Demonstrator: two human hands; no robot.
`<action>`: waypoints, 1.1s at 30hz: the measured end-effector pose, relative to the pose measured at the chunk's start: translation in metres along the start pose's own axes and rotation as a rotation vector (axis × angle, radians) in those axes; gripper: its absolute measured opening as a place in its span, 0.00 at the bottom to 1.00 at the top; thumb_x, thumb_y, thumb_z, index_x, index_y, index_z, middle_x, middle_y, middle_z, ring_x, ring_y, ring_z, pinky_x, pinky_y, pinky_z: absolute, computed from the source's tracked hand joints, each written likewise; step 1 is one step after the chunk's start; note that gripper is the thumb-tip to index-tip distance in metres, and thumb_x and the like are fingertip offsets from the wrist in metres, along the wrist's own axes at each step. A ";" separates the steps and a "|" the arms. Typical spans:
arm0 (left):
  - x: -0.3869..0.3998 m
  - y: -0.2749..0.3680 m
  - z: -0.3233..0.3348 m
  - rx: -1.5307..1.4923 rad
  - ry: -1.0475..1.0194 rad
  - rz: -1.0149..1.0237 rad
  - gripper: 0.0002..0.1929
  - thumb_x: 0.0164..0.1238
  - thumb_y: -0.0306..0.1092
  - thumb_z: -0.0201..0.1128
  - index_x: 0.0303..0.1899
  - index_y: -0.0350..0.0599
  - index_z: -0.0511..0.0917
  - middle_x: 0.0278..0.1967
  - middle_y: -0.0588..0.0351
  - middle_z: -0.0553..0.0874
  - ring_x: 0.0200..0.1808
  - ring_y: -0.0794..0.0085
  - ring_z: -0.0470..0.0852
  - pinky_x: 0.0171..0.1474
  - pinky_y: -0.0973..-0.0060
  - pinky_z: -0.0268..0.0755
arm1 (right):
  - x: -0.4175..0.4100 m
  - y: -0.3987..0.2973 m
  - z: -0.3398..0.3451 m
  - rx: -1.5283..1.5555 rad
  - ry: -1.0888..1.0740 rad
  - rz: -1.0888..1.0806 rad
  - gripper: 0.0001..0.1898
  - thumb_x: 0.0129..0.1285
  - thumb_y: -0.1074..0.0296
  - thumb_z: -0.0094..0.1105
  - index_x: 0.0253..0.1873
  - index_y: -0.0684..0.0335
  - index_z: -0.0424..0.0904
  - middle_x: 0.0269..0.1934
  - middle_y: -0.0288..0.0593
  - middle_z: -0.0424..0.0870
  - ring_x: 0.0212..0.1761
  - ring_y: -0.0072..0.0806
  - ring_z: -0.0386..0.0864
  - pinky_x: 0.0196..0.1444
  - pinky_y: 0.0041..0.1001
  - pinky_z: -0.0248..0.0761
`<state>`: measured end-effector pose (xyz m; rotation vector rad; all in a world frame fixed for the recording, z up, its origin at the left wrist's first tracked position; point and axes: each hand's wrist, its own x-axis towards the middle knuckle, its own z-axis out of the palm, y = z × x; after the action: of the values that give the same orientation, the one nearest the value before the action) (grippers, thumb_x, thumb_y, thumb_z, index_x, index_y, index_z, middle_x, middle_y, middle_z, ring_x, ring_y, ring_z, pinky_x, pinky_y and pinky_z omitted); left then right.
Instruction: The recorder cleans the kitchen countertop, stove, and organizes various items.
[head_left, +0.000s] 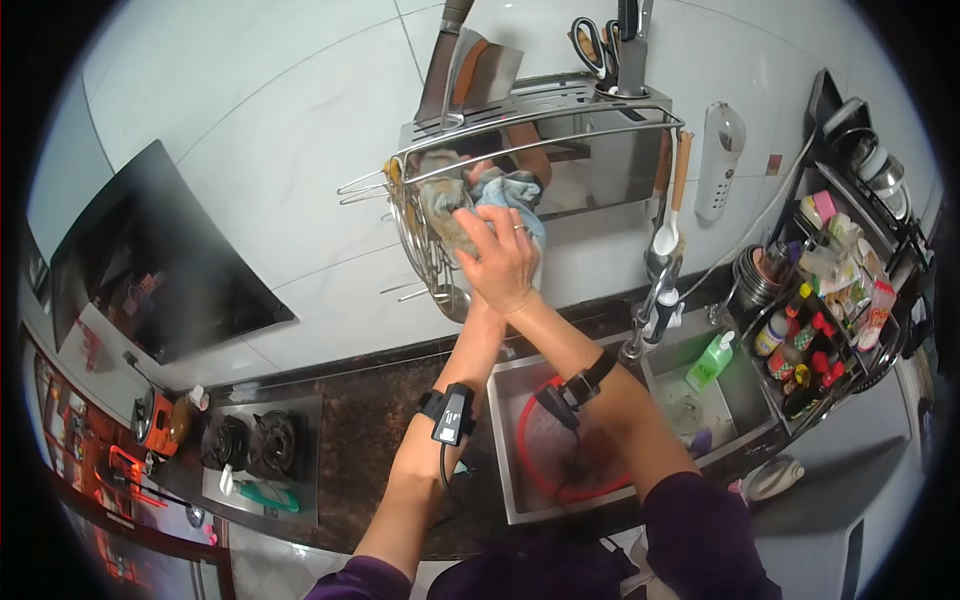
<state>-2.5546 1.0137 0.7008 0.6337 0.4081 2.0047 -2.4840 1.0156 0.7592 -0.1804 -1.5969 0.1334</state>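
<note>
High at the wall, my right hand (502, 259), with a ring on one finger, grips a damp-looking light blue and grey cloth (512, 193). The back of this hand faces up. My left hand (486, 306) is mostly hidden behind it; only the wrist area shows, so its hold cannot be seen. Both hands are just below the left end of a wall-mounted steel knife rack (600, 176) with a shiny front panel, which mirrors part of the cloth and an arm. Beside the cloth, metal utensils (420, 240) hang from hooks, with a ladle (452, 300) lowest.
Cleavers (469, 71) and scissors (589, 45) stand in the rack. Below are a sink (510, 450) with a red basin (529, 450), and a second basin with a green bottle (709, 364). A bottle rack (817, 360) stands right; a gas hob (300, 480) is left.
</note>
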 end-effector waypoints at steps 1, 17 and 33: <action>0.000 -0.002 -0.002 0.011 -0.001 0.013 0.20 0.78 0.41 0.54 0.64 0.44 0.67 0.61 0.56 0.74 0.63 0.66 0.74 0.66 0.66 0.69 | 0.001 0.004 -0.001 0.005 -0.022 0.035 0.31 0.40 0.72 0.74 0.55 0.51 0.78 0.45 0.38 0.76 0.46 0.43 0.78 0.44 0.37 0.75; -0.001 -0.004 0.011 0.010 0.174 0.176 0.32 0.73 0.54 0.52 0.63 0.31 0.62 0.60 0.46 0.75 0.63 0.55 0.75 0.69 0.59 0.72 | 0.042 0.126 -0.083 -0.348 0.567 0.651 0.21 0.59 0.68 0.60 0.58 0.64 0.76 0.46 0.51 0.76 0.47 0.52 0.79 0.49 0.43 0.72; -0.019 -0.006 -0.005 -0.185 -0.076 0.016 0.48 0.61 0.78 0.45 0.67 0.40 0.66 0.67 0.52 0.71 0.67 0.64 0.71 0.70 0.66 0.64 | 0.020 0.004 -0.002 -0.266 0.135 0.344 0.28 0.48 0.69 0.72 0.58 0.57 0.77 0.49 0.44 0.74 0.51 0.48 0.72 0.48 0.42 0.70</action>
<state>-2.5455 1.0003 0.6884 0.5961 0.1695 1.9985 -2.4822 1.0232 0.7781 -0.6586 -1.4340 0.1709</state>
